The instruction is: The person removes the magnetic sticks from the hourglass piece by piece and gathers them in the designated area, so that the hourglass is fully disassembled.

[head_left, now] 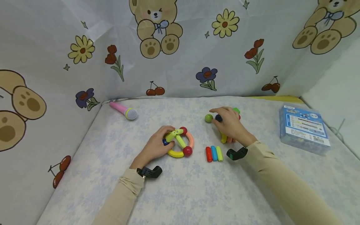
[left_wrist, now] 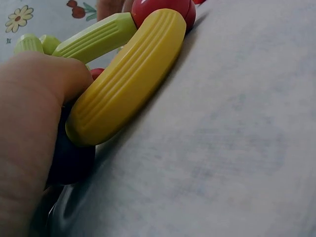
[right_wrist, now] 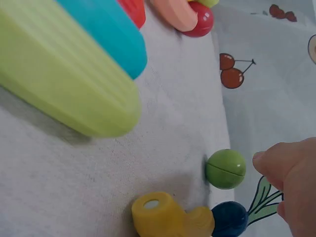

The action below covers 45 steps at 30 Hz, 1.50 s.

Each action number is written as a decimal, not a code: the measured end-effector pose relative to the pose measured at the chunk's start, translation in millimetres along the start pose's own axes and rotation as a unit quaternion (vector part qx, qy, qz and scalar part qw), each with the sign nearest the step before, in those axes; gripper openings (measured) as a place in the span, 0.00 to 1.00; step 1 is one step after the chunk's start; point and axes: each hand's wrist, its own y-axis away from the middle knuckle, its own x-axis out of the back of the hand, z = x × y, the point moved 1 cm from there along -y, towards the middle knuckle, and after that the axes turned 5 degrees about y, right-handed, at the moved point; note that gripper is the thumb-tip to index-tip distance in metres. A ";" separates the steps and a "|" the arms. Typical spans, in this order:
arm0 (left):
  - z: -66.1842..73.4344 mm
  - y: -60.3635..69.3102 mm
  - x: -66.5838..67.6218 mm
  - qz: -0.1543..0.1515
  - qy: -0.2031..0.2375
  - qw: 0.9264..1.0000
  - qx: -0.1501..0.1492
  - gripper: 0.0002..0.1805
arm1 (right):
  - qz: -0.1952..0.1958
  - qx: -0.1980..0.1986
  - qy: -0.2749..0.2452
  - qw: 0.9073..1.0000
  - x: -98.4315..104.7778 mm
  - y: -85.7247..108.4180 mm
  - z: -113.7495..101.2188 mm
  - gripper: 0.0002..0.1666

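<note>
Pretty colourful setup here: mid-table, a ring toy (head_left: 191,140) made of curved bars, lime sticks and balls is gripped by the left hand (head_left: 158,143), thumb and fingers curled round its left side by a blue ball (head_left: 165,142). The right hand (head_left: 229,123) is held over some loose pieces, fingers loosely bent and spread, with a dark blue ball (head_left: 218,118) under it and a green ball (head_left: 208,118) just beside. Three short sticks (head_left: 214,153) are lined up between ring and right wrist. A pink microphone (head_left: 121,108) is parked back left, a clear box (head_left: 305,128) far right.
</note>
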 end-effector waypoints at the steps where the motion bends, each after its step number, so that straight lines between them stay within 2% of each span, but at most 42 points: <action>1: 0.3 -0.4 0.2 0.001 0.002 1.000 -0.002 0.25 | 0.005 0.003 -0.002 1.000 1.4 2.4 -0.5 0.26; 7: 0.8 -0.3 1.2 0.002 0.014 1.000 -0.002 0.15 | 0.012 0.013 -0.009 1.000 4.3 10.3 -2.9 0.26; 12: 2.3 1.8 0.5 -0.011 0.023 1.000 -0.018 0.08 | -0.019 -0.007 0.020 1.000 -0.9 6.2 -4.4 0.26; 15: 3.9 2.2 -0.4 -0.015 0.033 0.999 -0.035 0.08 | -0.036 -0.017 0.051 0.998 -4.3 -0.8 -3.5 0.26; 18: 3.4 3.7 -1.5 -0.021 0.037 0.998 -0.038 0.10 | -0.048 -0.022 0.070 0.996 -9.3 -9.7 -4.5 0.24; 20: 3.7 4.5 -2.3 -0.026 0.035 0.999 -0.032 0.13 | -0.059 -0.029 0.068 0.996 -12.7 -14.4 -6.5 0.24; 25: 5.6 5.0 -2.1 -0.029 0.046 0.998 -0.009 0.15 | -0.081 -0.034 0.053 0.995 -20.7 -23.8 -16.5 0.22; 29: 5.4 4.7 -0.8 -0.030 0.053 0.998 0.002 0.11 | -0.085 -0.031 0.058 0.994 -25.1 -28.9 -24.8 0.23; 32: 6.0 4.2 -1.5 -0.036 0.044 0.998 0.001 0.14 | -0.079 -0.032 0.053 0.995 -24.1 -27.0 -27.5 0.26; 35: 5.7 3.5 -2.4 -0.046 0.035 0.998 0.000 0.21 | -0.057 -0.005 0.019 0.998 -21.1 -17.9 -31.5 0.26; 37: 4.4 2.9 -1.9 -0.051 0.029 0.998 -0.005 0.25 | -0.045 0.038 -0.015 0.998 -18.9 -7.9 -38.6 0.25; 40: 3.0 2.0 -0.2 -0.055 0.024 0.998 -0.021 0.25 | -0.050 0.111 -0.065 0.990 -18.4 8.4 -53.8 0.23; 42: 2.9 1.8 0.8 -0.057 0.022 0.997 -0.045 0.25 | -0.064 0.147 -0.083 0.984 -20.0 17.7 -64.4 0.23; 45: 2.7 2.3 0.7 -0.066 0.017 0.995 -0.067 0.25 | -0.074 0.169 -0.086 0.979 -25.1 26.5 -74.9 0.21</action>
